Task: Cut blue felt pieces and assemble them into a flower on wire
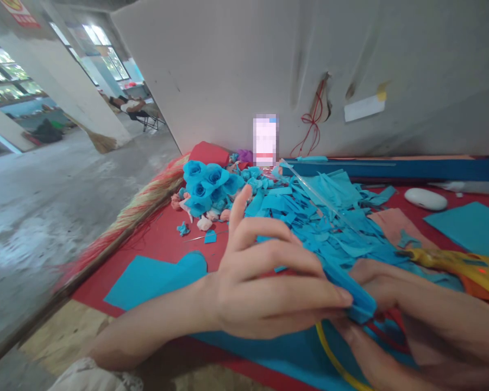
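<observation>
My left hand (277, 277) pinches a folded strip of blue crepe paper (361, 307) between thumb and fingers, its index finger pointing up. My right hand (407, 315) is closed at the other side of the same strip, fingers and thumb gripping its end. Beneath the right hand shows a red loop (397, 326), perhaps a scissor handle; whether that hand holds it I cannot tell. Beyond both hands spreads a heap of cut blue paper pieces (309, 206). Blue paper roses (207, 184) stand to its left.
A yellow glue gun (452, 260) lies at the right, its yellow cord (334, 355) running below my hands. Behind it are a white computer mouse (426, 199) and a blue sheet (472, 228). A blurred phone (264, 140) leans against the white panel (228, 76). A person (134, 106) reclines far left.
</observation>
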### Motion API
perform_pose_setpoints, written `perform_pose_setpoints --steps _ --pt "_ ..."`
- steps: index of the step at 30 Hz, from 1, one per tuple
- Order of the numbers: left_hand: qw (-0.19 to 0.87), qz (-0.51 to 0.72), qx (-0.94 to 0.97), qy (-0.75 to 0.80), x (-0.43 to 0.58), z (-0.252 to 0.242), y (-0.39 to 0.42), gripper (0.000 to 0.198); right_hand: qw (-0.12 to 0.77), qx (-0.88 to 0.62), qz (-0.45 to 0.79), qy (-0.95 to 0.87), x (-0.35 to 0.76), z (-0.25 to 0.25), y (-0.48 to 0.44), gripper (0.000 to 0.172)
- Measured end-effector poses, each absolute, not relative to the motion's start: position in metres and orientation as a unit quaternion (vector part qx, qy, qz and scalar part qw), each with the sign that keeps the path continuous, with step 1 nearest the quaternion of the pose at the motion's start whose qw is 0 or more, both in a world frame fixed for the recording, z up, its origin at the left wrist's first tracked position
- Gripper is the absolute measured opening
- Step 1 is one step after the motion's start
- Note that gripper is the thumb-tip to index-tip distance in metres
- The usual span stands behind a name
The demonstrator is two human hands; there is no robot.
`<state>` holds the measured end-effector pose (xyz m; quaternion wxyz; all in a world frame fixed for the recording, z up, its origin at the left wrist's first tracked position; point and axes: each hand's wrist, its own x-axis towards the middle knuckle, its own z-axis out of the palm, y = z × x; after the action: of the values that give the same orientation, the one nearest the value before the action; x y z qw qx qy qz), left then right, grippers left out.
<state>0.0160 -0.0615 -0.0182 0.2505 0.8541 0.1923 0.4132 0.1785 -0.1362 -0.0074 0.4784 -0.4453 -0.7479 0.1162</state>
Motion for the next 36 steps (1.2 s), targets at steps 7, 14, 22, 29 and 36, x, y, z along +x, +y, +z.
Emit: perform_pose_setpoints --steps 7,14,22,29,36 --pt "0.292 0.423 0.850 0.113 0.015 0.003 -0.056 0.013 0.487 -0.456 0.106 -0.737 0.175 -0.011 -0.139 0.021" --pt "0.287 0.476 0.831 0.020 0.019 0.006 -0.055 0.010 0.492 -0.456 0.118 -0.733 0.173 -0.010 -0.136 0.016" --pt "0.235 0.466 0.853 0.024 0.010 0.004 -0.054 0.006 0.477 -0.443 0.122 -0.749 0.177 -0.003 -0.133 0.019" --pt "0.338 0.402 0.849 0.054 0.015 0.011 -0.057 0.011 0.476 -0.454 0.125 -0.743 0.177 -0.005 -0.135 0.020" --pt "0.400 0.368 0.836 0.069 0.015 0.009 -0.060 0.006 0.445 -0.454 0.064 -0.769 0.183 0.001 -0.133 0.021"
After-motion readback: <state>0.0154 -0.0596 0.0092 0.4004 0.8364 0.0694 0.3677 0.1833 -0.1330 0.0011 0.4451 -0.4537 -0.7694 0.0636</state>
